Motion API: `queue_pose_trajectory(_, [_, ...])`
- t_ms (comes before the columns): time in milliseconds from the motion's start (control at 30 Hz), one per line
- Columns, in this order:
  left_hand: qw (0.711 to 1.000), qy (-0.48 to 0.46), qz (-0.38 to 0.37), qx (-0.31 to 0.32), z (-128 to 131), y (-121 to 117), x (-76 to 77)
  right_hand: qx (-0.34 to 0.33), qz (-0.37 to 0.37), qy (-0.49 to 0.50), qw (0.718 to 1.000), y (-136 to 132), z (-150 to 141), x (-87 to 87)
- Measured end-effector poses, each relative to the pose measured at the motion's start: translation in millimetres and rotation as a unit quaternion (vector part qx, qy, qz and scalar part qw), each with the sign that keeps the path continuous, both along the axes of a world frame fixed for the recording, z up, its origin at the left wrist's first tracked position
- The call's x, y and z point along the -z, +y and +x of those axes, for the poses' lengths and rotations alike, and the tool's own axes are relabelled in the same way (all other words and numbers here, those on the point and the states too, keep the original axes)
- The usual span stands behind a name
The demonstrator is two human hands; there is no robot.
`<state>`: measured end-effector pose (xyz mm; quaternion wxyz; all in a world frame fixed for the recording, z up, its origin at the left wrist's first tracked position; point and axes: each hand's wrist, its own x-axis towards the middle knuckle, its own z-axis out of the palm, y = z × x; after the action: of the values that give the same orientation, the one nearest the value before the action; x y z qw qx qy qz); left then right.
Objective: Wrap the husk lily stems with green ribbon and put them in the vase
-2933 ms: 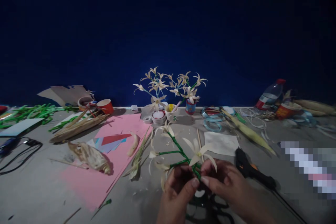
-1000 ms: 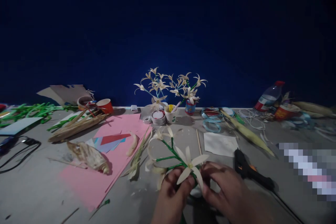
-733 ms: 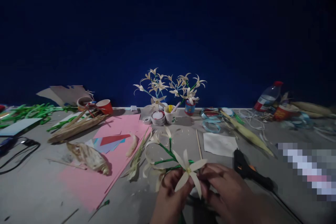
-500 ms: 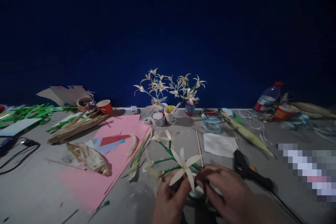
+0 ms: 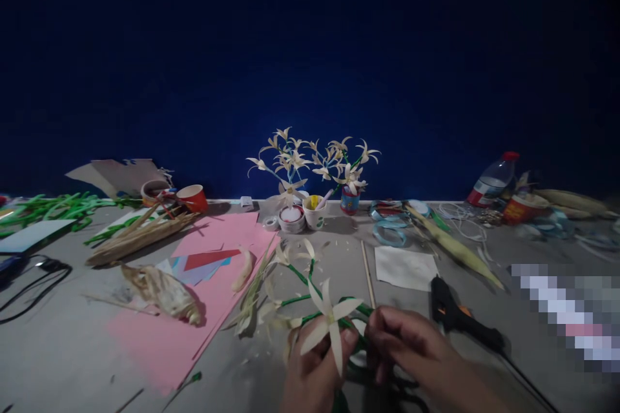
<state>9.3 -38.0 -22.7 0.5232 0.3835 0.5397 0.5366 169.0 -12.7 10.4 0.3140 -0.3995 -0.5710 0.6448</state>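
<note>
Dim, shadowy scene; the blue backdrop darkens toward its edges, and a blocky pixelated patch sits right.

A red-capped bottle stands beside a red cup.

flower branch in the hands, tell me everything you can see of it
The flower branch looks handmade: green, wrapped-looking stems fork toward pale blooms with narrow, papery petals. The big front flower, a five-petalled star with a yellowish centre, faces the camera; smaller blooms, partly blurred, spread to the left. The left hand grips it beneath the front flower; the right hand is at its green part on the right, exact contact hidden.
</note>
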Motion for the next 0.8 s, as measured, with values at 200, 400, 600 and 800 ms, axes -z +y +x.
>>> queue_pose_trajectory(200, [0.992,-0.117,-0.039,0.024,4,1,-0.5,0.015,0.092,-0.066,0.993,0,-1,3.3])
queue_pose_trajectory(400, [0.975,-0.211,-0.058,0.036,6,4,6.6,0.018,0.253,-0.173,0.952,-1,11,0.1])
queue_pose_trajectory(600, [0.973,-0.221,-0.057,0.040,8,4,9.1,0.020,0.144,-0.119,0.982,-2,13,-4.5])
queue_pose_trajectory(800, [0.976,-0.207,-0.056,0.037,9,2,-4.5,0.058,0.200,-0.182,0.961,-5,7,-5.2])
